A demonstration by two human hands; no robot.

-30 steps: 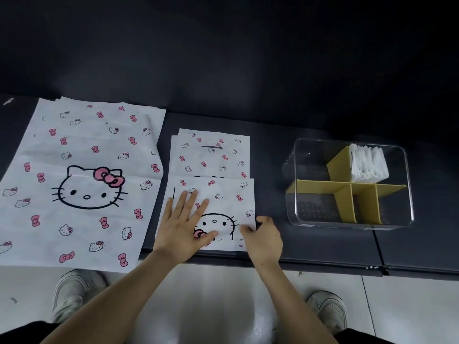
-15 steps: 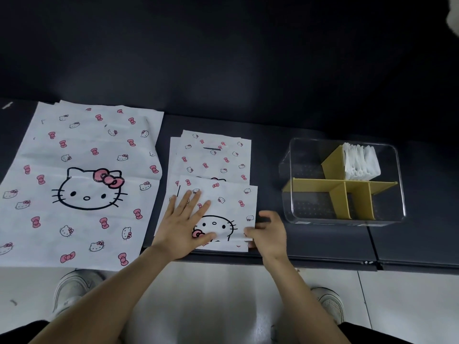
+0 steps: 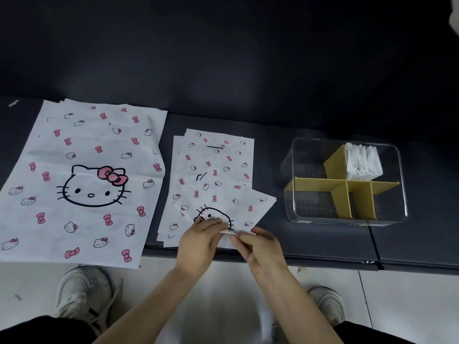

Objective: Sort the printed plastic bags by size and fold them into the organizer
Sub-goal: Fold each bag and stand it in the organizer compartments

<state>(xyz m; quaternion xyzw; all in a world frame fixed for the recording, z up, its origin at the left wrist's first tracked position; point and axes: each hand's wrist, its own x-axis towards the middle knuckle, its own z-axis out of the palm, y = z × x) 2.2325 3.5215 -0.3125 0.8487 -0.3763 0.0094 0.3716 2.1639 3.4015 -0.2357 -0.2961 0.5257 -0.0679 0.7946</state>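
A stack of small printed bags (image 3: 218, 165) lies in the middle of the dark table. On top of it sits one folded small bag (image 3: 228, 202), turned at an angle. My left hand (image 3: 198, 242) and my right hand (image 3: 260, 247) both pinch its near edge at the table's front. A stack of large printed bags (image 3: 82, 180) with a big cat face lies flat to the left. The clear organizer (image 3: 347, 219) with yellow dividers stands to the right; folded white bags (image 3: 362, 162) fill its back right compartment.
The dark table (image 3: 310, 244) ends just behind my hands, with white floor tiles below. My two shoes (image 3: 82, 291) show on the floor. A dark wall rises behind the table. The organizer's other compartments hold nothing.
My left hand lifted off the flat bag and slid to its near edge. Both hands now pinch that edge, and the folded bag has rotated and shifted toward the right.
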